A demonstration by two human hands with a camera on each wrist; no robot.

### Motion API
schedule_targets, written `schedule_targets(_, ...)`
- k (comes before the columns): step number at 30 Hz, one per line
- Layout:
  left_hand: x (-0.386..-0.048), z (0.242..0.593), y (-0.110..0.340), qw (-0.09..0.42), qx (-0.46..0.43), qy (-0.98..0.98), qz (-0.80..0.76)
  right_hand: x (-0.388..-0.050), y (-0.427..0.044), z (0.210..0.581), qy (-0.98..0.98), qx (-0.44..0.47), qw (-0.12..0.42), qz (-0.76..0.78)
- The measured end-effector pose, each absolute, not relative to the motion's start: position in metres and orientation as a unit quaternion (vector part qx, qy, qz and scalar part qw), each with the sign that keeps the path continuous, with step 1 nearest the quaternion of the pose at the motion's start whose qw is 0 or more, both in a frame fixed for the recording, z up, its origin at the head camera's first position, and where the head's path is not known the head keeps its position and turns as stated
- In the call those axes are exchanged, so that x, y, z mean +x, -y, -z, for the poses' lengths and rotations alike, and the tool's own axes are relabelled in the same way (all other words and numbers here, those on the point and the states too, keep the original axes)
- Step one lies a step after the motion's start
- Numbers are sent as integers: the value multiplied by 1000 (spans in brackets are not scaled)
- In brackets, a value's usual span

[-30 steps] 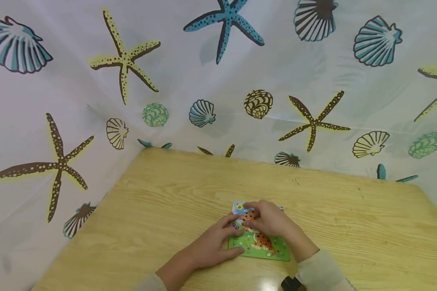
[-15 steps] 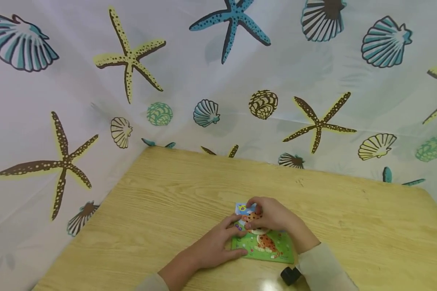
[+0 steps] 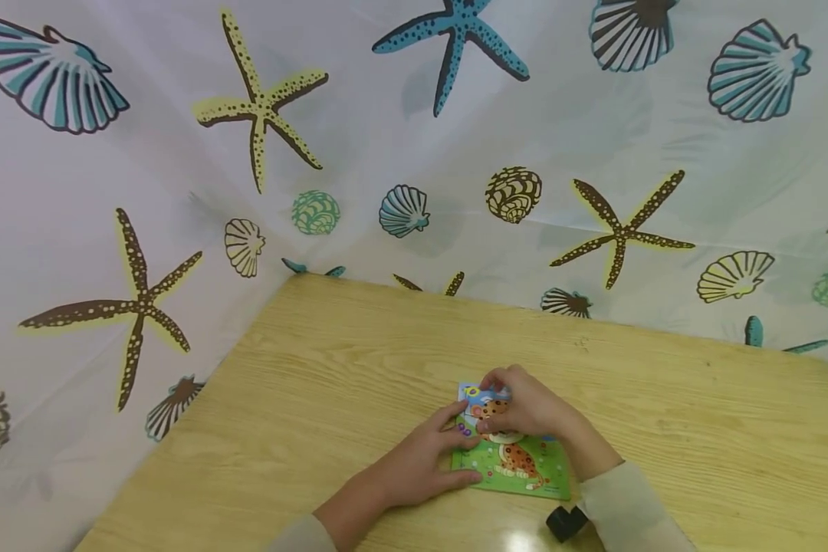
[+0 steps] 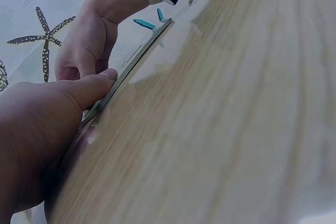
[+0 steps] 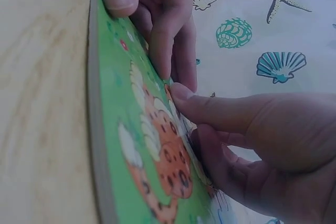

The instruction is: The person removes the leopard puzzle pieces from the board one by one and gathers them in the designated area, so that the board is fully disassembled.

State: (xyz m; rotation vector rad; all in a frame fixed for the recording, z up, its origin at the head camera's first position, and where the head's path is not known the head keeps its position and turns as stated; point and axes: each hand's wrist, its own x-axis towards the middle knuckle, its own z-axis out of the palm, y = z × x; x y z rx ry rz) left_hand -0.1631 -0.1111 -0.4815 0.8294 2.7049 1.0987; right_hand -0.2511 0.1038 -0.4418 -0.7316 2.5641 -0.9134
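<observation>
A jigsaw puzzle (image 3: 552, 469) in a flat board lies on the table, showing a spotted leopard on green grass under blue sky. My left hand (image 3: 421, 464) rests along its left side, fingers spread and fairly straight; the thumb (image 4: 100, 85) touches the board edge in the left wrist view. Over the upper part, my right hand (image 3: 537, 410) has its thumb and fingers curled about a puzzle piece (image 3: 493, 408) with the leopard's head. In the right wrist view the right thumb (image 5: 184, 93) lies near a left fingertip. The right fingers hide part of the picture.
The wooden table (image 3: 345, 360) extends around the puzzle. A white cloth (image 3: 359, 138) printed with starfish and shells hangs behind and at the left. A black device (image 3: 566, 524) sits at my right wrist, by the sleeve (image 3: 631, 506).
The whole scene has shifted slightly rightward in the head view. Both hands stay on the puzzle; the right fingers have moved only slightly over the head piece.
</observation>
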Motion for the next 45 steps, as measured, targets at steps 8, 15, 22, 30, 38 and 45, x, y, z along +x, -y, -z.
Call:
schedule_targets(8,-171,475,102,59,274,-898,-338,-256,-111,441,-873,-229,169,395)
schedule_targets(15,-182,473,99,54,281,-899,-333,-255,-116,444,-857,-162,112,475)
schedule_targets(22,-183,474,102,54,270,-896,-350,-250,-123,443,-828,-167,122,521)
schedule_targets(30,-177,481,106,56,255,-893,-367,-247,-137,440,-808,-149,156,549)
schedule_targets(38,-168,489,107,55,247,-887,-387,-249,-167,435,-770,-95,230,587)
schedule_targets(45,-175,489,108,39,259,-888,-378,-257,-196,426,-813,-68,192,545)
